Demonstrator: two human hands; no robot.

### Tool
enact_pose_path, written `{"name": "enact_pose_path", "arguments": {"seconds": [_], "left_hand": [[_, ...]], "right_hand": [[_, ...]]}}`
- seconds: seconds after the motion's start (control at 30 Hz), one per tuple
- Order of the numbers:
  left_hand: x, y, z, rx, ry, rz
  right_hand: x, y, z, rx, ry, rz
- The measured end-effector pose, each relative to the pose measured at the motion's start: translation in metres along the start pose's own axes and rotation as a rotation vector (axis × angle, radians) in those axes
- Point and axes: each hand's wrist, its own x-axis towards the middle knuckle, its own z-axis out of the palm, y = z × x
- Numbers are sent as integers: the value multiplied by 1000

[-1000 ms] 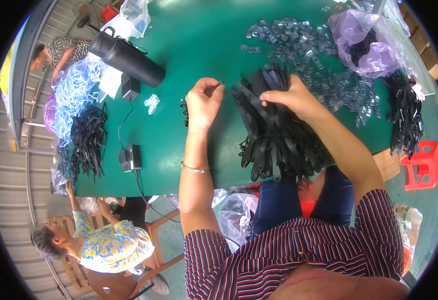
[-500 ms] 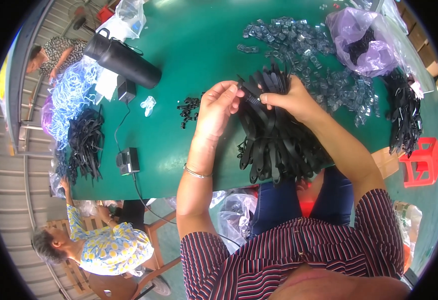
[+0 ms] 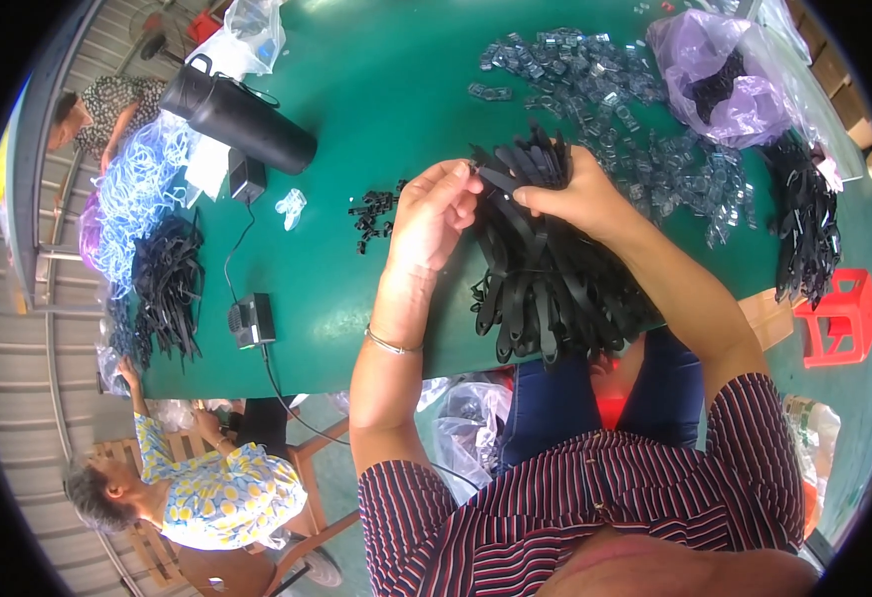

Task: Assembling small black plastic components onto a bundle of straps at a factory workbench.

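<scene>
A thick bundle of black straps (image 3: pixel 550 289) fans out over the near edge of the table, loops downward. My right hand (image 3: pixel 590 199) is closed round its upper part, thumb pressed on a strap. Just left of it, my left hand (image 3: pixel 436 214) pinches the end of one black strap (image 3: pixel 496 179) between thumb and forefinger; any tiny part at that tip is hidden. Beside my left wrist lie small black plastic pieces (image 3: pixel 371 214). Beyond my right hand spreads a heap of clear bluish plastic clips (image 3: pixel 605 90).
A black tumbler (image 3: pixel 242 119) lies far left, near a small black device (image 3: pixel 252 320) with a cord. Blue-white cords (image 3: pixel 142 199) and more black straps (image 3: pixel 167 284) pile at the left edge. A purple bag (image 3: pixel 725 80) stands far right, above a red stool (image 3: pixel 839 318). Two people work at left.
The strap end between my hands has shifted slightly, and my right thumb has slid a little along it. Both hands stay in nearly the same place.
</scene>
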Motion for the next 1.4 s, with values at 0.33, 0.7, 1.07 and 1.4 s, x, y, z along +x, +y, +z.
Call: {"name": "enact_pose_path", "arguments": {"seconds": [0.33,0.7,1.07,1.4], "left_hand": [[-1,-1,4,30,12,-9],[-7,4,8,463,26,26],[-6,-3,9,739,28,139],[-6,-10,16,626,-27,125]], "right_hand": [[0,0,0,-33,-4,17],[1,3,-1,-97,-55,15],[2,9,-2,-105,-69,-56],[4,12,-1,-108,-75,-97]]}}
